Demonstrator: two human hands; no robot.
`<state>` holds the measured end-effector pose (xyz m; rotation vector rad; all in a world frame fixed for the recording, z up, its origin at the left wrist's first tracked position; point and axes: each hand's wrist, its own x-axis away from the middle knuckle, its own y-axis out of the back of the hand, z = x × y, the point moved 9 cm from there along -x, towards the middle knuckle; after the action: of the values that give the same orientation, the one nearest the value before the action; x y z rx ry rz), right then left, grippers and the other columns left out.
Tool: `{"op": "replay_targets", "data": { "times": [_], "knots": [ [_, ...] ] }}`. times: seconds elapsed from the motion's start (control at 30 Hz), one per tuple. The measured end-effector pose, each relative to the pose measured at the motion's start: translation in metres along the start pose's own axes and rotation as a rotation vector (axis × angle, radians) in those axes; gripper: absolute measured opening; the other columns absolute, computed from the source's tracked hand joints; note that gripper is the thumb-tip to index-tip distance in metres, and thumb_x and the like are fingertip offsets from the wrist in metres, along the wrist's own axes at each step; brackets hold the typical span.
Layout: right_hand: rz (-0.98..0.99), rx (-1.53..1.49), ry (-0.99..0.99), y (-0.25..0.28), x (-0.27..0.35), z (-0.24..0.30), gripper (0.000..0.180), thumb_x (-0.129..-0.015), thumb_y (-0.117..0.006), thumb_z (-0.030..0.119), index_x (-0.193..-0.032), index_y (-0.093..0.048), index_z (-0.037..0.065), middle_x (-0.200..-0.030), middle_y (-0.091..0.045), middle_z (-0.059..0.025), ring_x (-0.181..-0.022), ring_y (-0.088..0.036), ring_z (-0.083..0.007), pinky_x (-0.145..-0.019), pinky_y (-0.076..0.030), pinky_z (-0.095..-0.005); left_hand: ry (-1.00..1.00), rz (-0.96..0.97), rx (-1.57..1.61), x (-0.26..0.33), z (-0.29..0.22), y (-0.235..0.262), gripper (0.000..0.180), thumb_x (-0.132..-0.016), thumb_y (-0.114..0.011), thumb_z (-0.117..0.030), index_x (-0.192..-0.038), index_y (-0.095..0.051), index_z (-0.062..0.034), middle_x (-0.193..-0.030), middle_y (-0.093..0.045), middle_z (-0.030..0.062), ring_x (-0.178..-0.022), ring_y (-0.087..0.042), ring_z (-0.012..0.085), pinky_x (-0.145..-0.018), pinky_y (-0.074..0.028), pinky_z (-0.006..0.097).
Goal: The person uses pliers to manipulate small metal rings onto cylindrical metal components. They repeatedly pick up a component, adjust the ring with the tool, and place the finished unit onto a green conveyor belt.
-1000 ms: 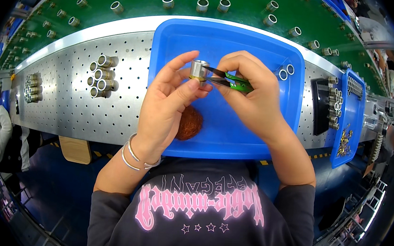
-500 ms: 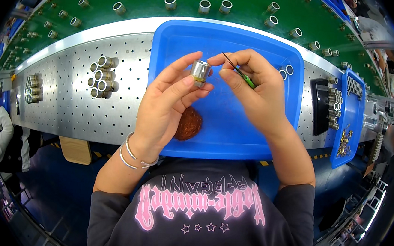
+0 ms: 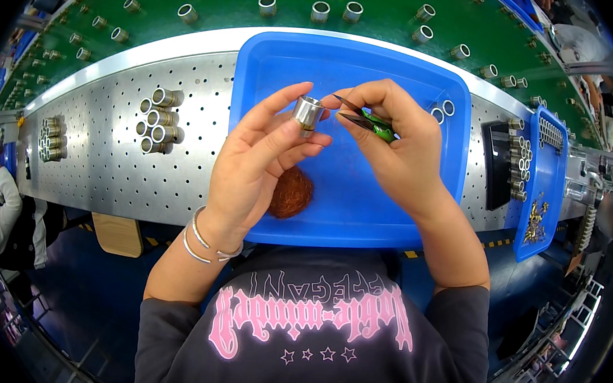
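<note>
Blue plastic tray (image 3: 361, 228) beneath two working hands, read as a clock face with twelve at its far side. Toward ten o'clock, the left hand (image 3: 256, 141) grips a silvery metal sleeve (image 3: 308, 112) above the tray, its thumb and fingers closed to the sleeve's width; the open end faces up, slightly tilted. Near three o'clock, the right hand (image 3: 400, 141) is closed on green-handled tweezers (image 3: 378, 127), whose dark tips stand parted, pointing toward ten, with nothing visible between them. Whether the right index fingertip touches the sleeve cannot be told. Likely faults: the smooth, curved wall could turn or slip in the left fingers if pushed from three o'clock, dropping the sleeve into the tray; the sharp tips, if they overshoot, could scratch its rim or prick the fingers behind it. Copper-coloured wire wool (image 3: 292, 194), near half past seven, could shed strands onto a dropped sleeve; two loose rings (image 3: 442, 111) near two o'clock could be struck and marked
</note>
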<state>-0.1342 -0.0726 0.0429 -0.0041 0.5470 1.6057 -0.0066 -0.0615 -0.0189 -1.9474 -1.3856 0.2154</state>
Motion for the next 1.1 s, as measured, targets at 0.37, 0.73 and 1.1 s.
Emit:
{"op": "replay_targets", "data": {
  "times": [0.37, 0.73, 1.1],
  "knots": [
    [0.022, 0.116, 0.087, 0.0, 0.003, 0.015, 0.025, -0.066, -0.061, -0.006, -0.088, -0.058, 0.005, -0.078, -0.064, -0.0077, -0.067, -0.064, -0.0237, -0.055, -0.048, -0.0278, -0.084, 0.023, -0.213, 0.001, -0.003, -0.002, 0.045, -0.087, -0.049, -0.003, -0.13, -0.039, 0.0019, -0.103, -0.06, 0.0121, -0.089, -0.062, 0.0168, -0.081, -0.05, 0.027],
    [0.003, 0.102, 0.061, 0.008, 0.003, 0.018, 0.025, -0.066, -0.063, -0.005, -0.089, -0.057, 0.004, -0.082, -0.063, -0.008, -0.07, -0.063, -0.0199, -0.057, -0.048, -0.0264, -0.162, 0.05, -0.337, 0.007, -0.009, -0.007, 0.042, -0.088, -0.045, -0.006, -0.129, -0.041, 0.0029, -0.106, -0.059, 0.0147, -0.09, -0.062, 0.0191, -0.082, -0.049, 0.028],
    [0.095, 0.274, 0.13, -0.003, -0.002, 0.032, 0.021, -0.073, -0.07, 0.015, -0.092, -0.065, 0.009, -0.074, -0.063, -0.0051, -0.061, -0.06, -0.0169, -0.053, -0.046, -0.0255, -0.166, -0.085, -0.158, 0.004, -0.016, 0.009, 0.046, -0.087, -0.055, -0.007, -0.129, -0.038, -0.0009, -0.112, -0.056, 0.0163, -0.095, -0.059, 0.0179, -0.083, -0.047, 0.028]
  ]
}}
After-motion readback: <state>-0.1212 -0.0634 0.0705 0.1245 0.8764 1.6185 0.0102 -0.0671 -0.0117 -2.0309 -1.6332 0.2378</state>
